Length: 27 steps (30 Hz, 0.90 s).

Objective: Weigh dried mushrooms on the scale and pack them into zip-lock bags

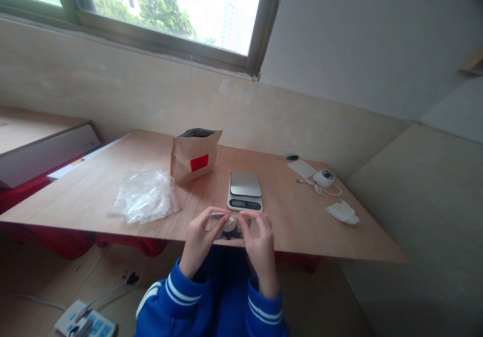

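Observation:
Between both hands, at the table's front edge, is a small clear plastic zip bag (229, 226) with pale and dark pieces inside. My left hand (203, 234) pinches its top edge on the left, thumb against fingers. On the right, my right hand (260, 234) pinches the same edge. What the pieces are is too small to tell. Just beyond the fingers lies a digital kitchen scale (245, 191) with a bare metal plate. A brown paper pouch (184, 161) with a red label stands behind to the left, its top gaping. Nearer is a pile of clear plastic bags (143, 196).
At the right of the wooden table (298, 221) lie a white dome camera (323, 178) with a cable, a white paper (302, 168), a green-handled screwdriver (292, 157) and a crumpled white tissue (342, 212). A power strip (86, 319) is on the floor at left.

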Motion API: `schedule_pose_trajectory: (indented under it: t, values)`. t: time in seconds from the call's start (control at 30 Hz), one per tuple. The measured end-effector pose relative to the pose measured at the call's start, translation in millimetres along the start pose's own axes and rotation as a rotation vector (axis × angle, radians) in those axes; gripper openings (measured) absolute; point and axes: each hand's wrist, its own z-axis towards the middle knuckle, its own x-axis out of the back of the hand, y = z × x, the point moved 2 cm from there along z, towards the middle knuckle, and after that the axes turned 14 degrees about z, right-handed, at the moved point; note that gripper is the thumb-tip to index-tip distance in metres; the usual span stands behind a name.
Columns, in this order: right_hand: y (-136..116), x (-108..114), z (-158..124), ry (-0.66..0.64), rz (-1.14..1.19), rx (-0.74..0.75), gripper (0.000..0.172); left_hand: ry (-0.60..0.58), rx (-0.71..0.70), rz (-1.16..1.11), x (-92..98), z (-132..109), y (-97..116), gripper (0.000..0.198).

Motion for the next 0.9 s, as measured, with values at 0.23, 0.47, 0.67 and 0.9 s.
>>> schedule_pose_trajectory:
  t: [0.23, 0.47, 0.67, 0.9]
  values:
    - [-3.6, -1.7, 0.6, -0.004, -0.010, 0.077, 0.008, -0.049, -0.075, -0.034, -5.3, -1.0, 2.6, 0.015]
    - [-1.5, -3.2, -1.5, 0.017, -0.016, 0.077, 0.013, -0.035, -0.111, -0.035, -5.4, -1.6, 5.7, 0.014]
    - [-0.8, -9.9, -4.8, 0.083, -0.013, 0.026, 0.016, -0.026, -0.130, -0.044, -8.6, -4.8, 12.1, 0.014]
    - [2.0, -17.1, -7.1, 0.130, -0.035, 0.039, 0.016, 0.006, -0.155, -0.050, -8.7, -7.2, 14.9, 0.012]
